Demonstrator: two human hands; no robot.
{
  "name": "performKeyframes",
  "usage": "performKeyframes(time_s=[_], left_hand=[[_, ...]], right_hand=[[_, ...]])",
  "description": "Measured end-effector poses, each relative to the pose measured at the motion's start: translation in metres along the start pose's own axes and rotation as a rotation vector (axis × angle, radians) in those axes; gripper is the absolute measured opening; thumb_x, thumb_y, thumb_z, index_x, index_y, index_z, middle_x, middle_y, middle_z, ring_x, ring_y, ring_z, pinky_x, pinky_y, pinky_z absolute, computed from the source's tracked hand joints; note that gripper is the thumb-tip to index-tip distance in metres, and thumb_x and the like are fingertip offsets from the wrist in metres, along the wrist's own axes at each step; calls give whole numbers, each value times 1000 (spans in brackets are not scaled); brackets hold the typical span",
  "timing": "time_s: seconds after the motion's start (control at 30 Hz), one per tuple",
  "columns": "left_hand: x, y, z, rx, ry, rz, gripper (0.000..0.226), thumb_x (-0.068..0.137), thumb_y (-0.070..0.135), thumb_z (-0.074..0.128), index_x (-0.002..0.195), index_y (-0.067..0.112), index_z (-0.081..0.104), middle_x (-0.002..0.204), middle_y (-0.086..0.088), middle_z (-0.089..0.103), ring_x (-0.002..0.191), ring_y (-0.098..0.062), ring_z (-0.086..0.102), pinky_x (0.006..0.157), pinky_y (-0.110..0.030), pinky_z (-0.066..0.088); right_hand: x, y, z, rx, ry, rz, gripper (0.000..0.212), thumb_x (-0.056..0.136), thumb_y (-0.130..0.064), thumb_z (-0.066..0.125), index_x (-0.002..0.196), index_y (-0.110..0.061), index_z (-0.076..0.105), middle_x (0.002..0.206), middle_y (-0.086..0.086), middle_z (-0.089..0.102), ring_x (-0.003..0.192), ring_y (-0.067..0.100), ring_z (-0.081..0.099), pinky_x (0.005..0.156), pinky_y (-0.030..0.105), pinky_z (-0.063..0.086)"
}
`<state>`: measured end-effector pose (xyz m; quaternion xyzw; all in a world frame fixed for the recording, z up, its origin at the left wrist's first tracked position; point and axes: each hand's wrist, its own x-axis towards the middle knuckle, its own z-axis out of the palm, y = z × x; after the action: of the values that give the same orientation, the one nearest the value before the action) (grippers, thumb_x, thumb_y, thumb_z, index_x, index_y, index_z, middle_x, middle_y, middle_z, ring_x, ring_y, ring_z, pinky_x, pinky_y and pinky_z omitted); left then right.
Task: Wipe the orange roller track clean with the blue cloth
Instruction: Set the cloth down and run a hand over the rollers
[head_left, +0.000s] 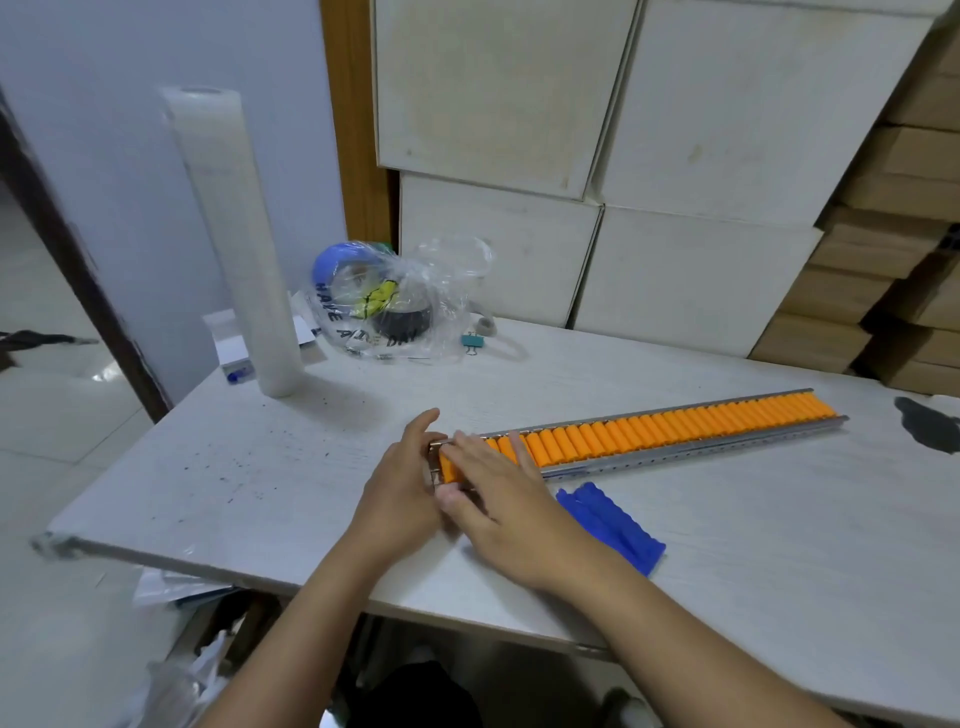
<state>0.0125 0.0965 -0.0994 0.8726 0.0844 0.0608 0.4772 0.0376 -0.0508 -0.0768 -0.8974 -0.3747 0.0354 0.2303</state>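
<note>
Resting on the near end of the orange roller track (644, 434), both hands are steadying it rather than wiping. The left hand (402, 486) is cupping the end of the metal rail with loosely curled fingers; whether it is truly gripping is hard to tell. The right hand (501, 493) is lying open and flat across the first rollers, palm down, thumb against the near rail — probably to pin or line up the track before cleaning. Neither hand is holding the blue cloth (613, 527), which is lying folded on the desk (260, 483) just beside the right wrist and near the rail, so wiping is not yet under way.

Farther back, a clear plastic bag (395, 304) is sitting by the wall, holding rolls of tape — one blue, one dark, something yellow between. A tall roll of clear film (234, 234) is standing upright to its left, and pale cartons (597, 156) are stacked behind.
</note>
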Motion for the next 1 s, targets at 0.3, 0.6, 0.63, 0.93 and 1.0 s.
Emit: performKeyframes(time_s=[0.3,0.6,0.63,0.93,1.0], left_hand=[[2,-2,2,77,23,3,93,73,25,82,148,31,27,122,15,51,121,-14,50,95,-42,52],[0,0,1,50,17,-10,88,73,26,77,147,34,30,131,12,52,124,-14,48,101,-39,43],[0,0,1,42,13,-15,85,73,30,73,146,36,30,129,14,52,124,-14,49,102,-40,42],[-2,0,0,36,10,-18,80,73,37,66,143,41,28,129,10,55,117,-17,55,98,-47,48],[-2,1,1,48,22,-25,89,72,29,77,146,35,29,132,10,53,119,-16,52,95,-46,50]], right_hand=[[-3,65,-24,-41,142,465,68,96,-55,23,151,-17,13,161,6,2,146,14,-8,116,39,-14],[2,10,10,-93,-12,153,87,79,-70,1,151,-21,7,160,-2,-2,145,9,-12,116,32,-12],[3,5,12,-92,-26,123,90,77,-70,-3,151,-20,7,160,-2,-2,145,9,-12,116,32,-12],[4,-3,5,76,-34,18,61,98,-51,22,151,-23,12,159,-8,2,142,0,-8,116,26,-8],[1,20,-17,126,97,121,54,99,-46,27,149,-26,20,156,-13,9,137,-5,-5,113,22,-6]])
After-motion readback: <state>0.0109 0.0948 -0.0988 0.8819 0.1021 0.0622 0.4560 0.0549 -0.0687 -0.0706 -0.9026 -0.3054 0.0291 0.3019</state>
